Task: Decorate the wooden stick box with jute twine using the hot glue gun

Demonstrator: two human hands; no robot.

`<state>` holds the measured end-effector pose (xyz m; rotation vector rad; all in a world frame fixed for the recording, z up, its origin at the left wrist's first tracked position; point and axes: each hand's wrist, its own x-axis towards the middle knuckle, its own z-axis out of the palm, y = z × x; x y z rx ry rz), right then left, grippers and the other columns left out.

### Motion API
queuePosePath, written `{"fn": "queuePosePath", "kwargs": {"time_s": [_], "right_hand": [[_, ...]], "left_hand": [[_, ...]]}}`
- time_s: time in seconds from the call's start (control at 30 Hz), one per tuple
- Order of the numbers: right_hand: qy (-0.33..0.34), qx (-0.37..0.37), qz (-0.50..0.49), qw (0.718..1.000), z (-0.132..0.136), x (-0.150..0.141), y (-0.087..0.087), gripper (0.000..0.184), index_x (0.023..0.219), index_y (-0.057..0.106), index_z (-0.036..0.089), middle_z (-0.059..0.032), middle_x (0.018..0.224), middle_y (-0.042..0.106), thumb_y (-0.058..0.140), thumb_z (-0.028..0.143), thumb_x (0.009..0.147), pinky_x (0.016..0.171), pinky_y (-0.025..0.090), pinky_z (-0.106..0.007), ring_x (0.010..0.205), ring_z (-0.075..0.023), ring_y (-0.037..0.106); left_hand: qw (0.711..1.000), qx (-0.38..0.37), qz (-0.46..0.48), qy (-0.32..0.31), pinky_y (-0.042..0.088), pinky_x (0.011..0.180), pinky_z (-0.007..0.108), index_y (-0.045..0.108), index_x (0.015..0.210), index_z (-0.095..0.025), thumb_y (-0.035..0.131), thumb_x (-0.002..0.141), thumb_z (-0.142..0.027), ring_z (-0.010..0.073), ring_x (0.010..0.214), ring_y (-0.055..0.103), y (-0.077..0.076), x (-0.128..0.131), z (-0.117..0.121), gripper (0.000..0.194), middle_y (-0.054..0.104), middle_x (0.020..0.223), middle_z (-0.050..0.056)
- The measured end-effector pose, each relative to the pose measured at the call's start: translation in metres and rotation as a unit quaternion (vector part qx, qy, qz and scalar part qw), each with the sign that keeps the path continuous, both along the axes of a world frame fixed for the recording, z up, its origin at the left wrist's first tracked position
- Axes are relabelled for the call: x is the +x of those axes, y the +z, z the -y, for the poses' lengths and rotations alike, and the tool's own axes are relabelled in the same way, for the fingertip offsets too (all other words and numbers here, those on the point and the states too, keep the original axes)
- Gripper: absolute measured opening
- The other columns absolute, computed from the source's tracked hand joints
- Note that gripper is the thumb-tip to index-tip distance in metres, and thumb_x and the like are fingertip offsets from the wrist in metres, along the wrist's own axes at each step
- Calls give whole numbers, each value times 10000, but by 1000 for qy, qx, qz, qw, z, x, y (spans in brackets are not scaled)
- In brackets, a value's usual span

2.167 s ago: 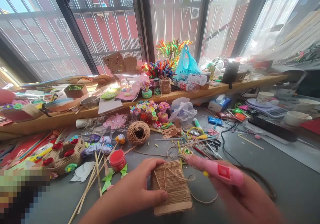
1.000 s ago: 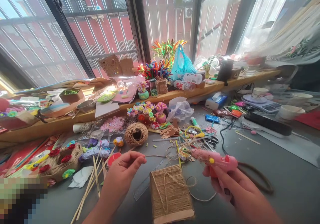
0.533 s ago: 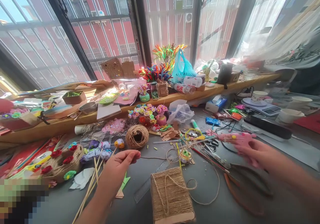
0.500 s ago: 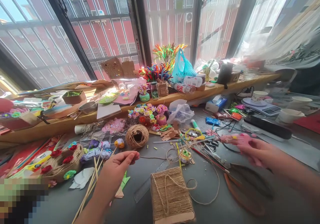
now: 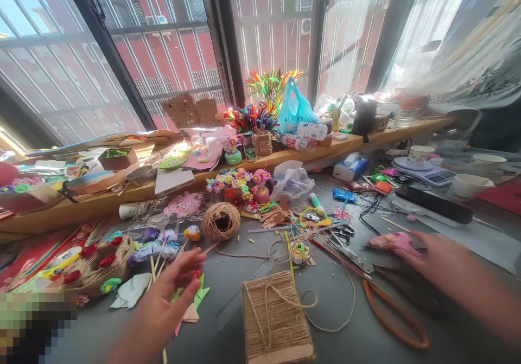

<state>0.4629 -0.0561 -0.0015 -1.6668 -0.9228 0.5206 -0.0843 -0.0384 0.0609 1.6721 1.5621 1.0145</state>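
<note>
My left hand is blurred, fingers loosely apart and nothing visible in it. It hovers over the left of the grey table, above green and pink paper pieces. My right hand has its fingers on the back part of a pink glue gun, which is low at the tabletop with its nozzle pointing left. Between my hands stands a twine-wrapped box with a wooden stick along its near edge. A loose strand of twine lies over and beside it.
A ball of twine sits behind the box. Orange-handled shears lie beneath my right forearm, with black scissors farther back. A clear ruler lies left of the box. Flower-decorated cardboard stands at left.
My right hand has lowered the glue gun toward the tabletop. My left hand has moved slightly left and down, and its pinched fingers have spread.
</note>
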Motion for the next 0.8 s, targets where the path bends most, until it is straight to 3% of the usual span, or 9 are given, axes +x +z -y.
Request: {"fn": "queuePosePath", "kwargs": {"time_s": [0.03,0.1,0.17,0.23,0.3,0.43,0.63,0.8], "right_hand": [[25,7,84,996,6,-17,5,202,756,828,266,-127,810,754,976,353,649,558,486,-346,841,-360,709],[116,20,170,979,22,-63,12,205,961,873,258,-141,1041,814,863,377,794,794,602,-474,1084,-437,716],[259,75,217,938,38,-116,15,321,1232,822,305,-120,1289,788,754,271,920,958,613,-453,1202,-376,723],[372,157,251,880,48,-161,14,465,1401,703,324,-102,1298,782,701,204,951,938,634,-371,1128,-294,766],[377,214,251,865,51,-190,12,484,1432,629,272,-98,1121,799,626,147,965,826,645,-328,950,-244,778],[356,214,261,871,45,-208,13,256,1203,659,257,-20,823,711,544,131,1012,633,577,-275,715,-198,704],[343,279,313,841,41,-219,30,218,1101,653,229,6,696,658,450,151,1082,511,482,-227,568,-151,641],[358,279,395,799,43,-217,27,219,1039,670,199,-8,652,641,467,119,1054,474,464,-237,507,-154,616]], "left_hand": [[998,-2,-51,-48,654,984,451,741,1336,-334,770,883,-605,354,1201,752,-1,12,9,528,746,1395,114],[977,42,-106,-180,512,1175,526,636,1482,-370,848,800,-631,405,1393,618,-5,35,24,760,616,1572,112],[956,97,-109,-256,419,1243,561,516,1576,-376,877,736,-683,427,1489,513,-10,55,33,965,547,1631,120],[950,101,-114,-273,398,1260,547,394,1641,-364,901,736,-642,412,1505,494,-15,68,34,1074,525,1637,140],[946,90,-122,-286,428,1247,515,321,1664,-368,930,739,-579,392,1483,523,-18,73,32,1128,532,1619,143],[940,90,-156,-291,450,1237,501,319,1659,-394,971,713,-523,389,1458,543,-17,74,28,1157,553,1595,123],[940,65,-174,-287,511,1184,492,522,1574,-395,993,646,-435,400,1393,590,-7,82,28,1042,579,1560,99],[940,7,-192,-281,476,1205,554,601,1519,-386,986,623,-368,429,1417,559,2,87,24,975,541,1586,109]]}}
